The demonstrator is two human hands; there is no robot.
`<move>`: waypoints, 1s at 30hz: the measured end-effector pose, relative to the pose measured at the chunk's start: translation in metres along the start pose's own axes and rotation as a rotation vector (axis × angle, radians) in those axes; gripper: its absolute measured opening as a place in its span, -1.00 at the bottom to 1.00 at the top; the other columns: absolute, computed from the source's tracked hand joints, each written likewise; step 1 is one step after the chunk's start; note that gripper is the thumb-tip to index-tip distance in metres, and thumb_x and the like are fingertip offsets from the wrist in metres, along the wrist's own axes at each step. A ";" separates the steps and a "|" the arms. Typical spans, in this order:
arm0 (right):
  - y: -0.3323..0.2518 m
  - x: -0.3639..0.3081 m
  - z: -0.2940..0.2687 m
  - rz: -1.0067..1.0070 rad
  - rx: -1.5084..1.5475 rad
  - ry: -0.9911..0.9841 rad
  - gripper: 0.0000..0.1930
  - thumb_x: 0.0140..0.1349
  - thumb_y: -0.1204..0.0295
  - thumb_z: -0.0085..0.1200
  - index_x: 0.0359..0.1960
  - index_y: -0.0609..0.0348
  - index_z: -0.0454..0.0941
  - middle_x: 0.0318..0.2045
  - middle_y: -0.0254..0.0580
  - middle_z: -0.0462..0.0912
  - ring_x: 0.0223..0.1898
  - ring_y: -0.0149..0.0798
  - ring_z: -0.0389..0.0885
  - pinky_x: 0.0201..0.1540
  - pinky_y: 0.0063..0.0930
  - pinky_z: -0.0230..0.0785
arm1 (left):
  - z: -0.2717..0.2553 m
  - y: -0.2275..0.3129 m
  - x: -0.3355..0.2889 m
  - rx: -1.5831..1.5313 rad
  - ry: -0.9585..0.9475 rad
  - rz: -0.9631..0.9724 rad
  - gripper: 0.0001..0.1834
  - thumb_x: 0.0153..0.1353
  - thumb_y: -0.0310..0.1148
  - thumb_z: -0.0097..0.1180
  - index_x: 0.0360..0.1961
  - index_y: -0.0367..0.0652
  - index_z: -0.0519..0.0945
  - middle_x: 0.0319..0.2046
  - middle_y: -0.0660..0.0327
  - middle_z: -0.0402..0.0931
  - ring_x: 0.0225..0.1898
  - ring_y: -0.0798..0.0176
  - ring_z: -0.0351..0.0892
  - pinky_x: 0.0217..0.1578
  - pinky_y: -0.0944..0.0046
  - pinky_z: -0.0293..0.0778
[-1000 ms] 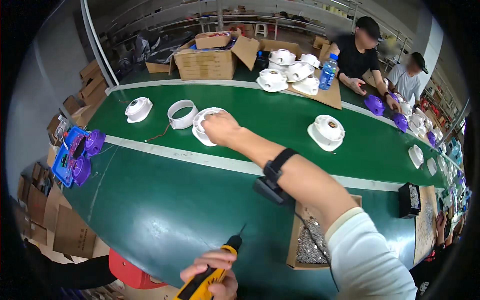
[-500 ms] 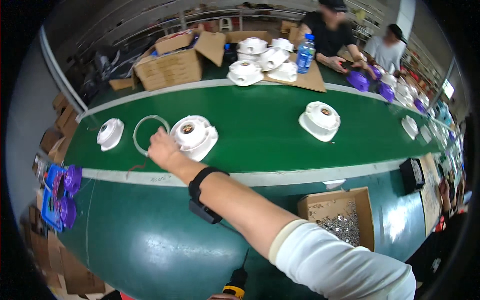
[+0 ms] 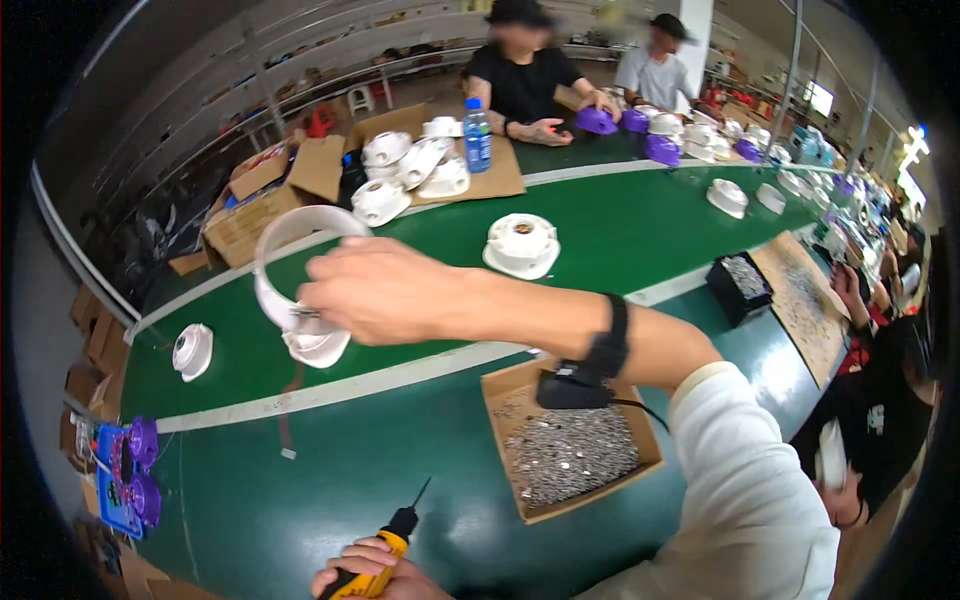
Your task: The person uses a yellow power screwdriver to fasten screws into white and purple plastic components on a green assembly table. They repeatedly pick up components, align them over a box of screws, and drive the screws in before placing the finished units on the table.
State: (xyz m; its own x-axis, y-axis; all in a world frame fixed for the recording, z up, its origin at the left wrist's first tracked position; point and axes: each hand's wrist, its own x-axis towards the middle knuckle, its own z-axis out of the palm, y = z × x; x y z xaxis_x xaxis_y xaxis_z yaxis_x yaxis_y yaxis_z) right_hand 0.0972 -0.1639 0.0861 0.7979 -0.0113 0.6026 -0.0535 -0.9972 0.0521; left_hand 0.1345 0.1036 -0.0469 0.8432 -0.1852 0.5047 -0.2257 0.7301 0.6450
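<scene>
My right hand reaches in from the right and is closed on a white ring, held tilted above the green belt. Partly covered by the hand and ring is a white round housing on the belt. A thin reddish lead with a small pale end hangs over the belt's near edge below the ring. Low in the picture, my left hand is wrapped round a yellow and black power drill, its thin bit pointing up and away.
A cardboard box of small metal screws lies on the near table, with a black bin beyond. Other white housings rest on the belt. Across it are stacked housings, a blue bottle and two people.
My right hand has lifted the white ring off the belt. The left hand and drill have come further into view. The whole view has swung to the right.
</scene>
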 end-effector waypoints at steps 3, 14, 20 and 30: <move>-0.019 -0.092 -0.071 0.147 0.088 -0.106 -0.90 0.15 0.43 0.00 -0.33 0.16 0.44 -0.40 -0.14 0.36 -0.29 -0.08 0.46 -0.18 -0.19 0.33 | 0.010 0.010 0.002 -0.107 -0.009 -0.040 -0.62 0.28 0.03 -0.12 -0.15 -0.05 0.25 -0.64 0.30 0.25 -0.66 0.35 0.25 -0.55 0.40 0.28; -0.093 -0.286 -0.069 0.415 0.131 -0.333 -0.81 -0.03 0.50 0.04 -0.32 0.13 0.54 -0.37 -0.24 0.48 -0.26 -0.19 0.48 -0.09 -0.35 0.27 | 0.110 0.051 -0.009 -0.068 -0.616 -0.023 -0.47 0.21 0.00 0.04 -0.05 -0.15 0.16 -0.52 0.22 0.31 -0.58 0.32 0.32 -0.48 0.30 0.32; -0.103 -0.300 -0.056 0.399 0.234 -0.422 -0.88 -0.01 0.49 0.01 -0.40 0.14 0.54 -0.43 -0.24 0.48 -0.28 -0.18 0.50 -0.09 -0.33 0.29 | 0.158 0.039 -0.033 -0.124 -0.767 -0.002 -0.49 0.25 0.05 -0.04 -0.03 -0.14 0.24 -0.57 0.23 0.30 -0.62 0.32 0.28 -0.54 0.29 0.28; -0.101 -0.307 -0.042 0.440 0.318 -0.417 -0.86 0.00 0.44 -0.01 -0.42 0.10 0.59 -0.47 -0.24 0.55 -0.28 -0.22 0.55 -0.08 -0.33 0.28 | 0.160 0.018 -0.062 -0.137 -0.809 -0.461 -0.39 0.15 0.09 0.08 -0.12 -0.22 0.20 -0.63 0.17 0.37 -0.67 0.25 0.37 -0.63 0.28 0.35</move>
State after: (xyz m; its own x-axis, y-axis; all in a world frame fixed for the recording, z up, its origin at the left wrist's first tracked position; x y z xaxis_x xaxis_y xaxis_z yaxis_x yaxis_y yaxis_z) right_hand -0.1675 -0.0570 -0.0702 0.9104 -0.3842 0.1536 -0.2975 -0.8658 -0.4024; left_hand 0.0004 0.0231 0.0251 0.2287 -0.8383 0.4950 0.1483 0.5325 0.8333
